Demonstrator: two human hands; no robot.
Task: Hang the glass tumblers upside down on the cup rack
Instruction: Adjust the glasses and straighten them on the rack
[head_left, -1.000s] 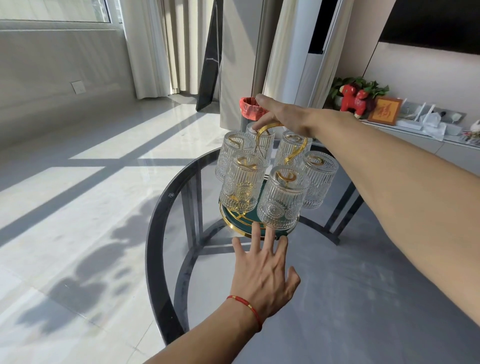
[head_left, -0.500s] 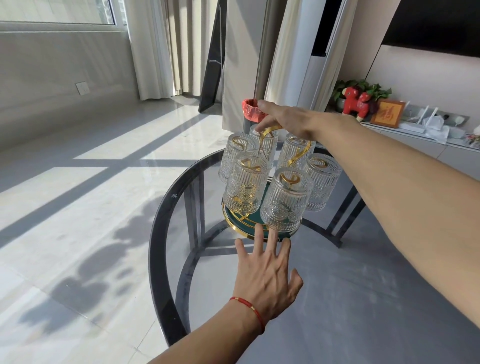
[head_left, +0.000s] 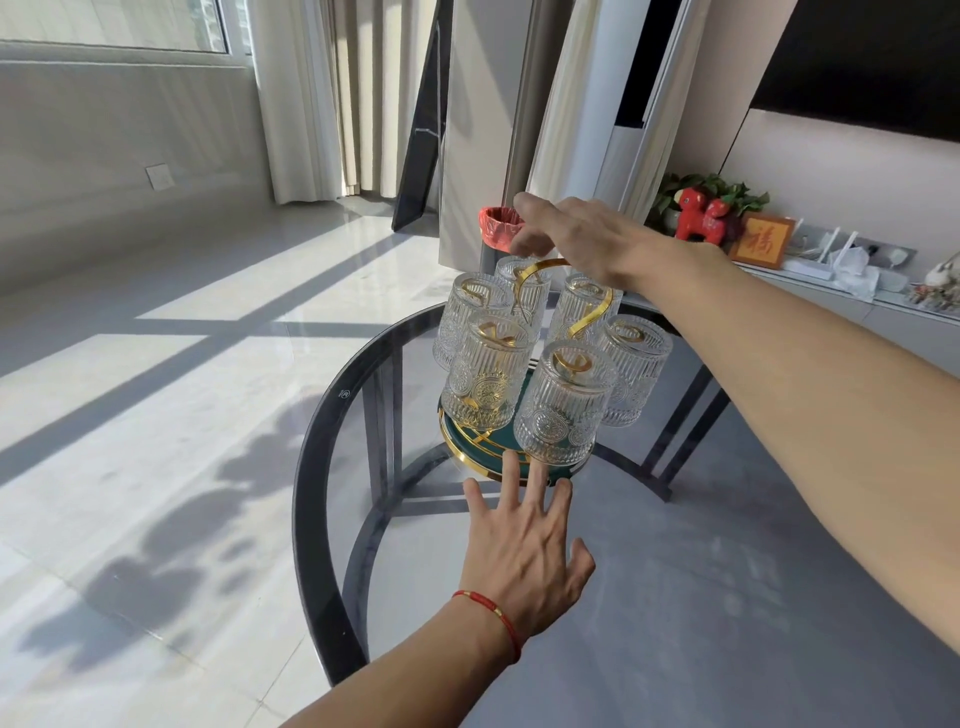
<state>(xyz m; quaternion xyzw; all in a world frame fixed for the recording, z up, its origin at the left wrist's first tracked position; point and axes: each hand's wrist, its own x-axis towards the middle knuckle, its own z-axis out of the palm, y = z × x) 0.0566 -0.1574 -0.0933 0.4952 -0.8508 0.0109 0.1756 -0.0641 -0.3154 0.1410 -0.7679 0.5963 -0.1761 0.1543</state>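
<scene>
- Right hand (head_left: 576, 234) is pinched on the gold loop handle (head_left: 540, 266) atop the cup rack (head_left: 470, 441); left hand (head_left: 524, 551) lies flat, fingers spread, holding nothing, fingertips at the base rim.
- All six glass tumblers (head_left: 563, 402) look hung upside down, so I'd just steady the base and let go gently.
- Rack sits at 12 o'clock from the left hand, directly under the right, on the glass table (head_left: 311, 467).

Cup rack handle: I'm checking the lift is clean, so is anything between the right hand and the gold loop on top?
Nothing visible. The right hand sits directly on the gold wire loop handle of the green-and-gold cup rack, above the six inverted ribbed glass tumblers.
</scene>
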